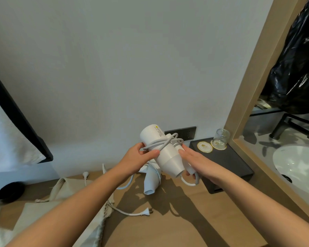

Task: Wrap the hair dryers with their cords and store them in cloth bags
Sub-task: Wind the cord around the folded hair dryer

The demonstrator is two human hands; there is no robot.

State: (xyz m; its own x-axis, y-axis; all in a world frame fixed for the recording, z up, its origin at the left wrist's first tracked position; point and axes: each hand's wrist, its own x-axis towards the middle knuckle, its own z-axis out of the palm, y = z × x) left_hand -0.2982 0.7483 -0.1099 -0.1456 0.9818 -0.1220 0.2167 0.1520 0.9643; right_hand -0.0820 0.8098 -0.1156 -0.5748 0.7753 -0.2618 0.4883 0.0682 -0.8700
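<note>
— Left hand [141, 158], what is it doing?
— Pinching the cord [164, 142] loops against the white hair dryer [168, 155], held up above the counter's [194, 211] back edge.
— And the right hand [194, 157]?
— Gripping the handle. The second dryer [151, 182] lies below, and the cloth bags [66, 188] sit at the left edge.

"Where's the second hair dryer [151, 182]?"
"On the tabletop [185, 220], near its far edge, under the held hair dryer [165, 154]. A plug [146, 213] lies nearer the front."
"The cloth bags [64, 189]?"
"Along the left side, overlapping."
"And on the right?"
"A tray [227, 163] in the far right corner, with a glass [221, 139] at its back and a coaster [205, 147] just left of it."
</note>
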